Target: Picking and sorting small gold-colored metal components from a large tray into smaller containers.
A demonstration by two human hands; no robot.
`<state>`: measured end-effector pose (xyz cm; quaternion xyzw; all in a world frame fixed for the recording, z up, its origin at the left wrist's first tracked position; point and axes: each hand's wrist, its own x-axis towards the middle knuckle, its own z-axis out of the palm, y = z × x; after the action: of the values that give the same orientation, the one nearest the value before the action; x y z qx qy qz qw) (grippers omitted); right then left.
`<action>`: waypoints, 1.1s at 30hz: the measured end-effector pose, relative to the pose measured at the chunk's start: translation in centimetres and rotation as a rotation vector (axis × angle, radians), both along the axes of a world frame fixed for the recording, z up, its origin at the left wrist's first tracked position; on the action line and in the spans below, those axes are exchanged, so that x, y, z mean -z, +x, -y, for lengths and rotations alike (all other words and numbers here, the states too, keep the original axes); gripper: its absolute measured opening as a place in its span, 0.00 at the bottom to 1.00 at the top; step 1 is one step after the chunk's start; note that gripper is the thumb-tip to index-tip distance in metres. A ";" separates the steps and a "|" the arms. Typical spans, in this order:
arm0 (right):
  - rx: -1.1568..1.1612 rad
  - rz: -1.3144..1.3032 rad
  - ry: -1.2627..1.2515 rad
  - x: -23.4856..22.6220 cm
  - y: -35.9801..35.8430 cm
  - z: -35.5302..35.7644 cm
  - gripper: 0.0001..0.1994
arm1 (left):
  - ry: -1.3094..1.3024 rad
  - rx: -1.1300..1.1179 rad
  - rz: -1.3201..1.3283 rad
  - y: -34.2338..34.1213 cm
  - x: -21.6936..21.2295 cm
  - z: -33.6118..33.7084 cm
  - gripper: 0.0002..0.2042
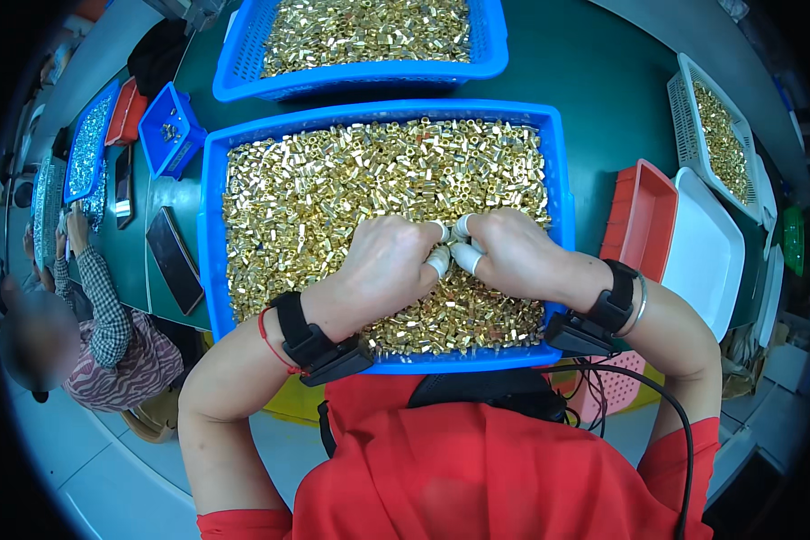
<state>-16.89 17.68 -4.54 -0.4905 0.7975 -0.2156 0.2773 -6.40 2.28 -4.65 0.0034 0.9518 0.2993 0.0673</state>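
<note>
A wide blue plastic tray [212,225] lies before me, filled with small brass-coloured threaded fittings [360,171]. Over its middle, my left hand [382,261] and my right hand [517,256] meet with their fingertips almost together. White finger cots [436,259] cover the thumbs and index fingers. Both hands are closed, fingers curled in a pinch. Whatever they may hold between the tips is too small and hidden to make out. The wrists bear black straps, and the forearms cross the tray's near edge.
Beyond the tray stands a blue basket [360,79] of similar pieces. A small blue bin [171,130] and a dark phone-like slab [173,256] are at left. To the right sit a red tray [641,216], a white tray [706,252] and a white basket [679,99]. A co-worker [117,351] sits far left.
</note>
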 end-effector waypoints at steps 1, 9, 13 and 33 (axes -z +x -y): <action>-0.023 0.002 -0.002 -0.6 -0.1 0.0 0.07 | -0.015 -0.008 -0.019 0.2 -0.5 0.0 0.06; -0.069 -0.062 -0.083 -4.6 -2.4 1.7 0.08 | -0.086 -0.024 -0.116 -1.8 -5.0 1.5 0.05; 0.060 -0.267 -0.357 -6.4 -7.2 6.1 0.09 | 0.011 -0.257 -0.444 -7.0 -6.3 5.1 0.05; -0.053 -0.050 0.016 -1.1 0.5 -2.9 0.06 | 0.027 0.132 -0.013 0.6 -0.7 -1.1 0.07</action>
<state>-16.35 20.55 -3.43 -0.5143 0.7927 -0.1898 0.2668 -5.84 3.35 -3.91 0.0689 0.9458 0.3069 0.0804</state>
